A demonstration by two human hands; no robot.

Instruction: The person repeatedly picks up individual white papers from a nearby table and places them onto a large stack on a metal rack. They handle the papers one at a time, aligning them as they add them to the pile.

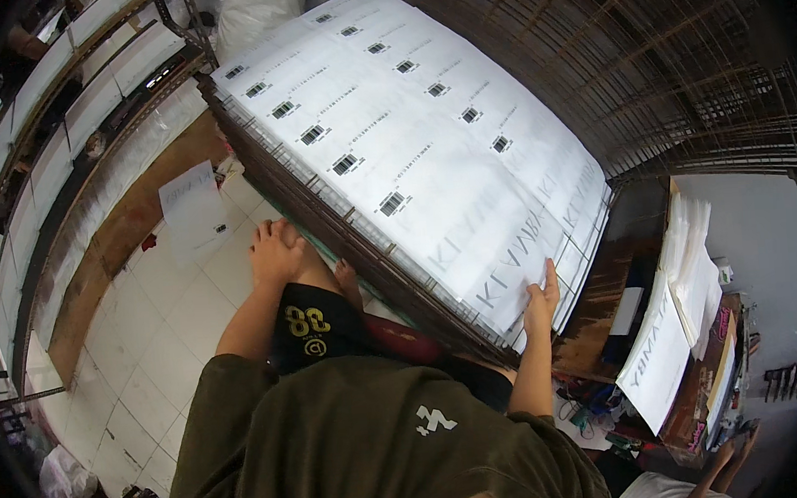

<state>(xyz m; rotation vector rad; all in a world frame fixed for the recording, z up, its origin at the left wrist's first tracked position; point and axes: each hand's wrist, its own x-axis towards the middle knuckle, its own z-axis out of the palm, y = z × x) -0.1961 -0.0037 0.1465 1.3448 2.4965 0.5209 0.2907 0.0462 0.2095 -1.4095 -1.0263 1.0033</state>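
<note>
Large white printed sheets (304,177), bearing rows of small black blocks and big grey lettering, lie on a wire-mesh rack (342,239) in front of me. At their near right end my right hand (542,301) touches the paper. Its fingers are stretched out and the thumb stands apart. Over that end the paper looks creased, and I cannot tell whether its edge lies under the thumb. My left hand (277,251) rests on my bent knee, to the left of the rack, with fingers loosely bent and nothing visible in them.
More mesh racks (645,52) stand raised at the upper right. Shelves (82,152) curve along the left side. A loose printed sheet (192,209) lies on the tiled floor (148,334). Stacked paper (686,273) sits on a wooden cabinet at right; another person's arm (729,466) shows below.
</note>
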